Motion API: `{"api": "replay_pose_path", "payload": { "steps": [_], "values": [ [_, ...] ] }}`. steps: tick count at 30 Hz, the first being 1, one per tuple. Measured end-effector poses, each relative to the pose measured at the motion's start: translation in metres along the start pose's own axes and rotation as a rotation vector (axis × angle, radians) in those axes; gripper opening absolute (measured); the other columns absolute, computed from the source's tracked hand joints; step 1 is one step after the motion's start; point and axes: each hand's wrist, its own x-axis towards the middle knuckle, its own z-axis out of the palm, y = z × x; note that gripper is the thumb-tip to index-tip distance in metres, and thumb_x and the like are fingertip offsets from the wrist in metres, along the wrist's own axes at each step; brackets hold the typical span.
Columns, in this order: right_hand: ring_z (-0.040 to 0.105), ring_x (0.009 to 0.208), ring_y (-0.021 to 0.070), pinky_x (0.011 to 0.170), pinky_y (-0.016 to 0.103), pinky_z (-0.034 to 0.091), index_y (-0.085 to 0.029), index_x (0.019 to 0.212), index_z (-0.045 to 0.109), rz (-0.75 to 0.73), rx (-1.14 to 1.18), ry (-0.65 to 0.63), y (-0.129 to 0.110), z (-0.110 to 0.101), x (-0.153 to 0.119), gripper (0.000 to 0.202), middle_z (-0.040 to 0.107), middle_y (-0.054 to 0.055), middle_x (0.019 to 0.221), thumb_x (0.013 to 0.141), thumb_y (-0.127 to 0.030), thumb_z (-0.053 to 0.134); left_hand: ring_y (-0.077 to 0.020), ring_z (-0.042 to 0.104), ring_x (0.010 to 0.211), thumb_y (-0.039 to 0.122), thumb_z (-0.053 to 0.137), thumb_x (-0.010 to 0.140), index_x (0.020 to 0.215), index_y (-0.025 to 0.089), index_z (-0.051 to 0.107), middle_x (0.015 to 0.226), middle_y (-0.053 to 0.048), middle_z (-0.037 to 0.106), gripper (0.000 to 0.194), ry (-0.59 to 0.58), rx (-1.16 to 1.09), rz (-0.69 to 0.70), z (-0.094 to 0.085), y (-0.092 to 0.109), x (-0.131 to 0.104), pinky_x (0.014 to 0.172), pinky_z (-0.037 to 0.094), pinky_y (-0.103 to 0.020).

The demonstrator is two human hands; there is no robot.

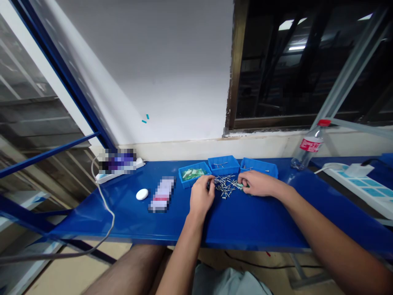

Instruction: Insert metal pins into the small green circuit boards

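Observation:
A loose pile of thin metal fasteners [225, 189], screws or rivets by their look, lies on the blue table. My left hand [202, 195] is closed at the pile's left edge, thumb and fingers curled together; what they hold, if anything, is hidden. On the other side, my right hand [258, 183] pinches at the pile's right edge, with something small and pale green at its fingertips. Behind my left hand, a blue bin [181, 180] holds green-and-white pieces. A second blue bin [225, 170] and a third blue bin [272, 167] hold a few fasteners each.
On the table [129, 221] lie a pixelated phone-like slab [162, 194] and a round white object [142, 194]. A red-capped bottle [310, 145] stands at the back right. Power strips [359, 184] sit at both sides. A cable [106, 200] crosses the left edge.

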Motion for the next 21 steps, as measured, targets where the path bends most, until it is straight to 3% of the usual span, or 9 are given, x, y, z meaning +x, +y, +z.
{"api": "replay_pose_path", "payload": {
  "steps": [10,16,21],
  "values": [
    [0.065,0.062,0.0182,0.055,0.027,0.038,-0.023,0.095,0.058,0.109,0.068,-0.009,-0.005,-0.005,0.003,0.027,0.073,-0.002,0.072,0.071,-0.012,0.064,-0.0249,0.072,0.105,0.020,0.056,0.100,0.112,0.024,0.072,0.110,-0.007,0.077,0.021,-0.009,-0.037,-0.010,0.000,0.004,-0.001,0.095,0.056,-0.039],
    [0.063,0.064,0.0169,0.059,0.027,0.040,-0.024,0.098,0.056,0.105,0.079,0.164,-0.003,-0.033,-0.004,0.029,0.069,-0.003,0.072,0.071,-0.014,0.058,-0.0254,0.070,0.114,0.029,0.060,0.100,0.121,0.025,0.070,0.121,-0.008,0.075,0.024,-0.047,-0.106,0.026,-0.001,0.013,-0.001,0.102,0.055,-0.040],
    [0.058,0.064,0.0160,0.061,0.027,0.044,-0.025,0.098,0.056,-0.032,0.257,0.306,-0.039,-0.047,-0.006,0.027,0.064,-0.002,0.074,0.072,-0.017,0.059,-0.0249,0.072,0.114,0.039,0.068,0.096,0.140,0.025,0.059,0.133,-0.011,0.071,0.047,-0.072,-0.317,-0.084,0.002,0.016,-0.001,0.096,0.060,-0.037]
  ]
}}
